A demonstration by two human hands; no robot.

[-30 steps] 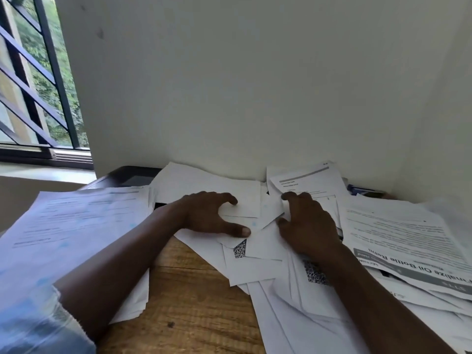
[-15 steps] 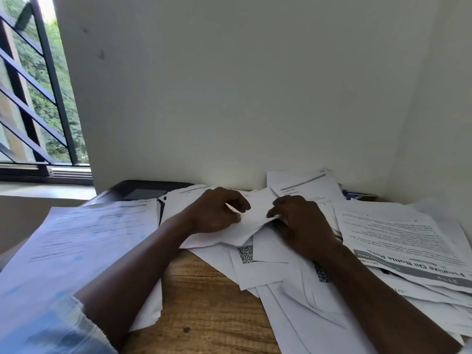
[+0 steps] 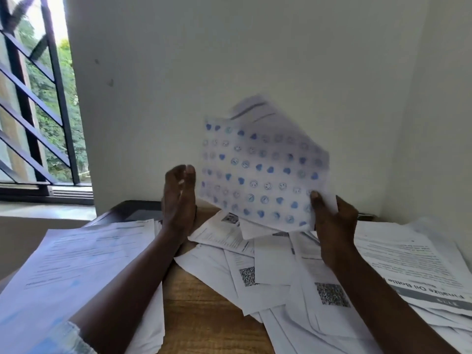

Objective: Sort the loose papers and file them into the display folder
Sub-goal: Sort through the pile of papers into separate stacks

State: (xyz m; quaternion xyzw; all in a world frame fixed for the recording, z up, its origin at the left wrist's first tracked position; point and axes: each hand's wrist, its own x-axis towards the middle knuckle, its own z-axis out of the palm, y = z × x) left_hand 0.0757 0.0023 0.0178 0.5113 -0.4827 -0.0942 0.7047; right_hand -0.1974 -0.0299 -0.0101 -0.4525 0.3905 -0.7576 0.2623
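Sleeve cloth, pale blue and white, shows at the bottom left corner, and from it the left forearm goes up over a wooden table. On the left part of the table lies a stack of printed pages, partly under this forearm. In the middle the loose papers lie spread and overlapping, several with a square code printed on them. Further right is a thicker pile with a grey heading band, its text upside down to the camera. The left hand is raised above the table with fingers straight and close together, and it holds nothing. It is just beside the left edge of a lifted sheet; I cannot tell if it touches it. The right hand grips this sheet at its lower right corner, thumb on the front side, fingers hidden behind. The sheet is in the air, tilted, printed with rows of blue hearts and smiling faces, a little blurred. Behind its top edge a second sheet shows, too blurred to read. Behind the left hand a dark flat thing lies at the back of the table; what it is I cannot tell. Beyond is a plain pale wall, and at the far left a window with dark bars and green leaves outside.
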